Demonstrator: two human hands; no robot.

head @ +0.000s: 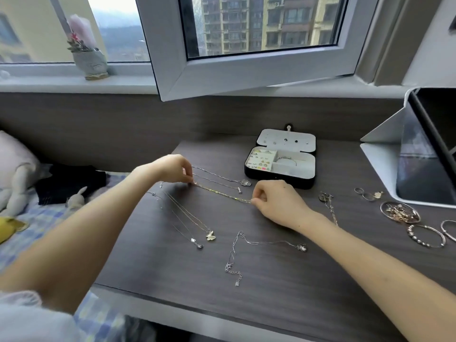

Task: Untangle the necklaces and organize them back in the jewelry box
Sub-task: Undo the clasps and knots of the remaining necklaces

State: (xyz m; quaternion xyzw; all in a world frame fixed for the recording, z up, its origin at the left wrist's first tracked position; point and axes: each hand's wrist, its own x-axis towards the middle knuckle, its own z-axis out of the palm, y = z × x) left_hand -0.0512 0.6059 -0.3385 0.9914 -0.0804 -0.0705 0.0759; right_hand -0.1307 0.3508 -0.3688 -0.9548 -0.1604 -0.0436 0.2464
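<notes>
A gold chain point(222, 193) lies stretched straight on the dark desk point(271, 292). My left hand point(176, 169) pinches its left end and my right hand point(276, 201) pinches its right end. Just behind it lie two silver necklaces point(217, 177) laid out straight. In front lie a butterfly-pendant necklace point(210, 235) beside a thin silver one point(197, 244), and a looped silver necklace point(246, 243) with a charm. The open black jewelry box point(280, 180) stands behind my right hand, with rings and a bangle inside.
A tangled chain point(328, 203), a ring point(365, 193), a small dish of jewelry point(399, 212) and bangles point(427, 235) lie at the right. A tablet on a white stand point(394, 154) occupies the far right. An open window sash point(246, 70) overhangs the desk's back; a bed lies left.
</notes>
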